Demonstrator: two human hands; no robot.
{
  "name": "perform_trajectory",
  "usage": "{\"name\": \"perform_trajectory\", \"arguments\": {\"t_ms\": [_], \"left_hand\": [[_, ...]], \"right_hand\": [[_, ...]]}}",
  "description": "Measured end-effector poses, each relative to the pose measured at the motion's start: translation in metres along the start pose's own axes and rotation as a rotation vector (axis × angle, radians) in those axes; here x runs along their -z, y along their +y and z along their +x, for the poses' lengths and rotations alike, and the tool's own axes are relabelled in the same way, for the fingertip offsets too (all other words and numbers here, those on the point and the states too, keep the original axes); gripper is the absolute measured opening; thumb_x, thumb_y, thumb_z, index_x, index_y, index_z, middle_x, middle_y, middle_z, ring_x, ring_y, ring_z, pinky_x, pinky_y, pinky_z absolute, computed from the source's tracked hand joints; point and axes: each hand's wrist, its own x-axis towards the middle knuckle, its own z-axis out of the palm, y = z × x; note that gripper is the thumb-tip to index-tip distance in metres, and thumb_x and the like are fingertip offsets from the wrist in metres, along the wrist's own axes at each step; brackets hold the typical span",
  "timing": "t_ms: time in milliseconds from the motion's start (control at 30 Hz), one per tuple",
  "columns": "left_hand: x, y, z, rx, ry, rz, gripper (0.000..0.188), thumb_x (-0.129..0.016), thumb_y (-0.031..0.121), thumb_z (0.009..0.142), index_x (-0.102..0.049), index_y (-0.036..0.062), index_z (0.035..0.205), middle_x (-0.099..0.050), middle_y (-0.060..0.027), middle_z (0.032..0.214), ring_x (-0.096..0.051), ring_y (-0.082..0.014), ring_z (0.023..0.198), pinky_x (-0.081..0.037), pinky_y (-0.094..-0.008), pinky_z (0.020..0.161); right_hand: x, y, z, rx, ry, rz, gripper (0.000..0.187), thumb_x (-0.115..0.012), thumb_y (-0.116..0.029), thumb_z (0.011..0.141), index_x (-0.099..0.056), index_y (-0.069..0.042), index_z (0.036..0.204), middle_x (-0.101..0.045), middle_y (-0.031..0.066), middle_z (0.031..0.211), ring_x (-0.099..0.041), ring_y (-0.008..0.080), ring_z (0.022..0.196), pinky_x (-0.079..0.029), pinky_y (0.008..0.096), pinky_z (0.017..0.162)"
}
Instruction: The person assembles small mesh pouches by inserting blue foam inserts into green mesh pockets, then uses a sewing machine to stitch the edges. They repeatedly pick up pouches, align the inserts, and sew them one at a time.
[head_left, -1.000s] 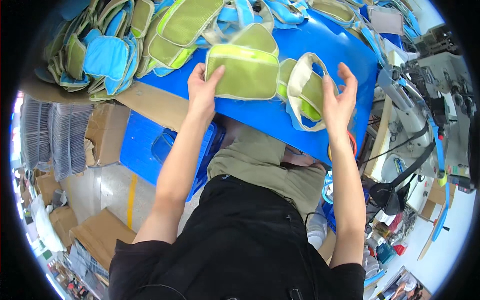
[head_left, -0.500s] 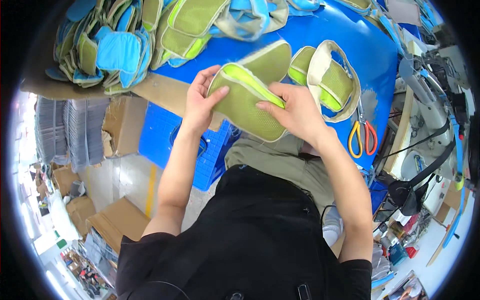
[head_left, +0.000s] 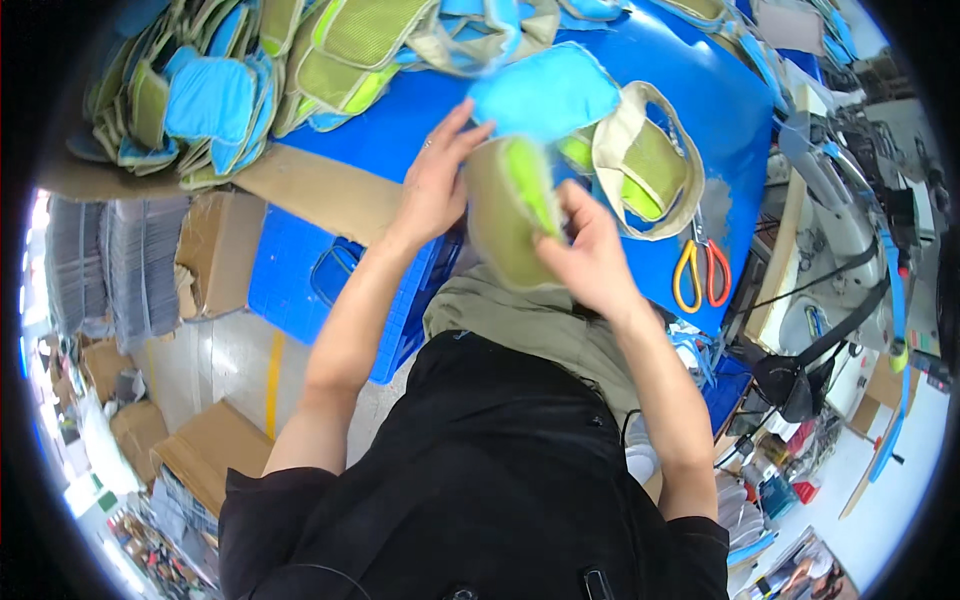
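Note:
My right hand [head_left: 592,250] pinches the bright lime edge of an olive-green mesh fabric pad [head_left: 497,225], which is smeared by motion. Behind it lies a light-blue fabric pad [head_left: 548,92] with rounded corners; whether the two are joined I cannot tell. My left hand [head_left: 437,180] has its fingers stretched out, their tips at the blue pad's left edge. Just right of the pads, a cream fabric loop [head_left: 690,205] with green mesh pieces rests on the blue tabletop [head_left: 735,130]. Scissors [head_left: 703,272] with one yellow and one red handle lie below the loop.
Heaps of green and blue fabric pads [head_left: 208,98] fill the table's far left and back. A cardboard strip [head_left: 315,190] borders the table's left edge, above a blue plastic crate [head_left: 300,270]. A machine [head_left: 850,210] with cables stands at right. Boxes and bundled grey sheets [head_left: 150,260] are at left.
The blue pad surface has come into view where green mesh showed. My left hand has let go of the green pad and moved up and right; my right hand still holds it.

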Motion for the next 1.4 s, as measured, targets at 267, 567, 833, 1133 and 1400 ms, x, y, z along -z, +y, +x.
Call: {"name": "perform_trajectory", "arguments": {"t_ms": [267,567,833,1133,1400], "left_hand": [[-0.026,0.003,0.059,-0.156,-0.082,0.268,0.063,-0.078,0.009,0.08,-0.06,0.0142,0.14,-0.056,-0.0144,0.148,-0.044,-0.0354,0.144,-0.033,-0.0496,0.122],[0.009,0.098,0.017,0.491,0.058,-1.536,0.029,-0.063,0.016,0.103,-0.064,0.004,0.13,-0.073,-0.0036,0.113,-0.067,-0.011,0.096,-0.052,-0.0281,0.081],[0.006,0.141,-0.002,0.402,0.094,-1.468,0.049,-0.063,0.01,0.102,-0.047,0.0018,0.147,-0.06,-0.0067,0.14,-0.057,-0.0144,0.125,-0.045,-0.0341,0.108],[0.041,0.122,0.004,0.253,-0.147,-1.226,0.047,-0.069,0.005,0.097,-0.053,-0.0014,0.141,-0.065,-0.0062,0.131,-0.057,-0.0125,0.121,-0.045,-0.0317,0.105],[0.025,0.111,-0.012,0.368,-0.012,-1.273,0.043,-0.076,0.011,0.093,-0.06,-0.0024,0.131,-0.071,-0.0105,0.121,-0.067,-0.0166,0.108,-0.054,-0.033,0.096]], "right_hand": [[0.001,-0.048,-0.052,-0.012,-0.294,0.12,0.047,-0.074,-0.013,0.085,-0.059,0.001,0.126,-0.069,0.0127,0.1,-0.063,0.0153,0.09,-0.052,0.0331,0.083],[0.041,-0.044,-0.042,0.003,0.406,0.915,0.056,-0.071,-0.024,0.097,-0.049,-0.006,0.145,-0.061,0.0085,0.139,-0.058,0.0247,0.128,-0.046,0.0445,0.109],[0.028,-0.026,-0.038,-0.042,0.549,0.834,0.054,-0.067,-0.029,0.101,-0.048,-0.006,0.147,-0.058,0.0077,0.143,-0.054,0.0236,0.132,-0.041,0.0446,0.113],[0.072,-0.029,-0.056,0.094,0.51,0.623,0.068,-0.078,-0.031,0.091,-0.048,-0.002,0.145,-0.061,0.0137,0.135,-0.058,0.0232,0.126,-0.043,0.0391,0.109],[0.07,-0.067,-0.07,0.105,0.387,0.342,0.053,-0.074,-0.002,0.093,-0.051,0.0,0.14,-0.068,0.0124,0.124,-0.066,0.0165,0.112,-0.052,0.0294,0.096]]}}
